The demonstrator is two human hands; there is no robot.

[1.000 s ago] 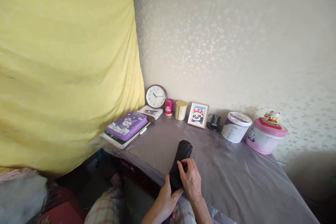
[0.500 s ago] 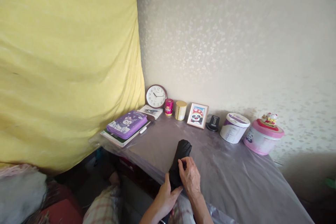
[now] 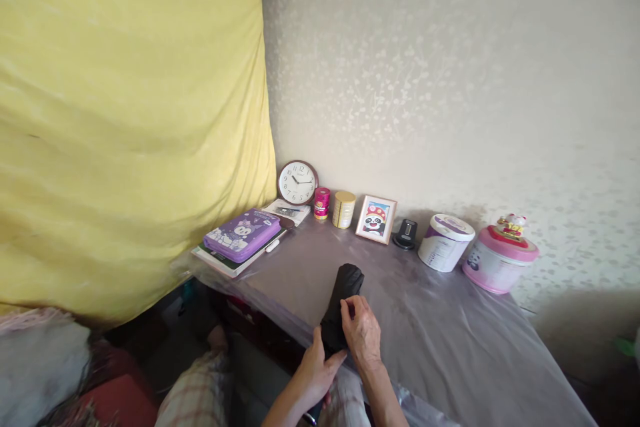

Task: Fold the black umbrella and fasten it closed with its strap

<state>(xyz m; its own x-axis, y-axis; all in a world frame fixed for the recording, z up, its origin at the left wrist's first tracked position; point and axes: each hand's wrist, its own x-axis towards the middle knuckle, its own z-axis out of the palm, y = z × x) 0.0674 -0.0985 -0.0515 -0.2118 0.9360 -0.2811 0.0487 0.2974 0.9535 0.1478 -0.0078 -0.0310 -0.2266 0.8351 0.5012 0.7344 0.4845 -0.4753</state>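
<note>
A folded black umbrella (image 3: 342, 295) slants over the table's near edge, its rounded end pointing away from me. Around its lower part my left hand (image 3: 318, 368) is closed, thumb lying across the near side. Beneath that hand a bit of dark handle with a shiny rim shows, mostly hidden. My right hand (image 3: 362, 332) presses against the umbrella's right side with bent fingers, pinching at the dark fabric. Whatever lies between those fingertips is hidden by the hand.
On the cloth-covered table (image 3: 430, 327) stand a clock (image 3: 298, 182), a pink can (image 3: 322, 203), a yellow-lidded can (image 3: 344, 210), a picture frame (image 3: 376, 219), a black stand (image 3: 406, 235), a white tub (image 3: 446, 243) and a pink tub (image 3: 497, 263). A purple case (image 3: 243, 235) rests on books at left.
Both hands keep their hold on the umbrella, with only a very slight shift. The view has moved a little; nothing else differs visibly.
</note>
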